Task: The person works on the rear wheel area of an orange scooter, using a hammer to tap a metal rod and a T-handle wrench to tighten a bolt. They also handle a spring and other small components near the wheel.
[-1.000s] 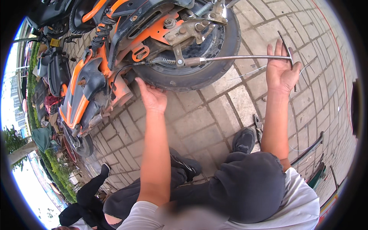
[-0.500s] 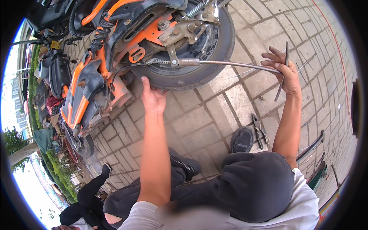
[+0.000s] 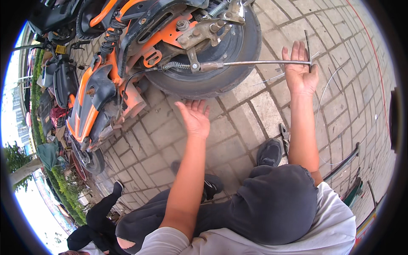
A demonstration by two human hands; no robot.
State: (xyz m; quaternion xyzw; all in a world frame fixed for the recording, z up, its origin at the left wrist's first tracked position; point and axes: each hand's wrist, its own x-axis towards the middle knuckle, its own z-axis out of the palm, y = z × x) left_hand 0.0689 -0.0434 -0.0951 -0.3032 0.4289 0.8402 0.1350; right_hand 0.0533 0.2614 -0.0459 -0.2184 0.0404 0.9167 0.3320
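A T-handle socket wrench [image 3: 263,62] reaches from the brake-rod end beside the motorbike's rear wheel out to the right, its socket [image 3: 211,66] fitted at the spring [image 3: 175,65]. My right hand [image 3: 301,80] is palm up at the wrench's handle end, fingers stretched out, not wrapped round it; the shaft crosses in front of the fingers and the crossbar [image 3: 308,46] stands near the fingertips and thumb. My left hand [image 3: 196,119] is open, palm up with fingers spread, just below the rear tyre [image 3: 199,90]. Nothing lies in it.
Pliers [image 3: 284,135] lie on the paving by my shoe [image 3: 269,153]. Thin wire [image 3: 321,100] curves over the bricks on the right. The orange and black motorbike [image 3: 95,100] fills the upper left; another person's dark-clothed leg [image 3: 102,208] shows lower left.
The wrench's crossbar has turned and shifted slightly left and up. My right hand has opened and moved left beneath the shaft. My left hand has moved right and down from the tyre.
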